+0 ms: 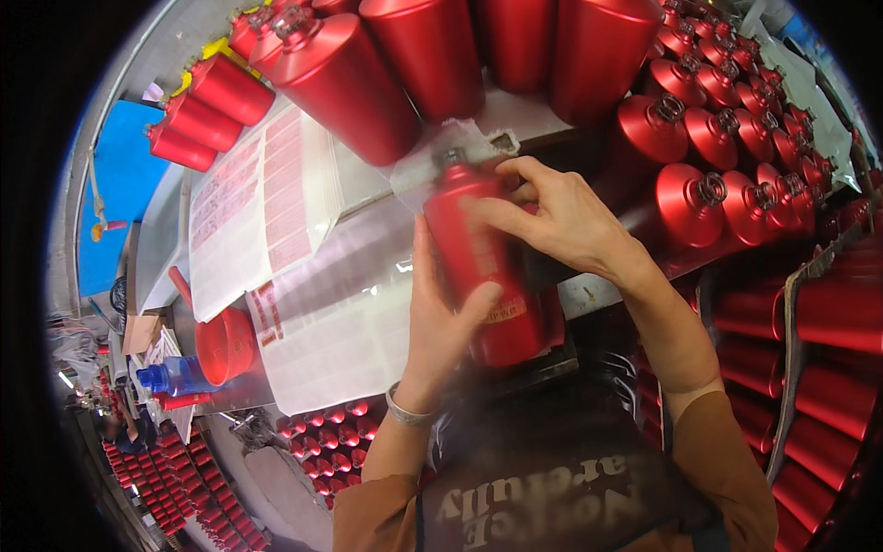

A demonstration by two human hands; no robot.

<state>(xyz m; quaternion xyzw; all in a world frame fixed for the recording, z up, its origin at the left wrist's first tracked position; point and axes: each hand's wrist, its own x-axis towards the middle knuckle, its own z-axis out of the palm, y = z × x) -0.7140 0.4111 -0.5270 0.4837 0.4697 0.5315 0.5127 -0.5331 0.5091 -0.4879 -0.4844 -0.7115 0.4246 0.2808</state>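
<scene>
A red metal cylinder [478, 267] with a small valve neck is held upright over the workbench in both my hands. My left hand [440, 313] cups its lower left side, thumb across the front near a label strip. My right hand [561, 216] lies flat on its upper right side, fingers spread across the front. Just left of it lie sheets of red-printed labels [267, 198] on glossy backing paper [340, 322].
Several large red cylinders [368, 83] stand at the back of the bench. Rows of smaller red cylinders [727, 184] fill the right side. A red bowl-shaped dish [225, 345] and a blue bottle [179, 375] sit at the left. More red cylinders [331, 442] stand on the floor below.
</scene>
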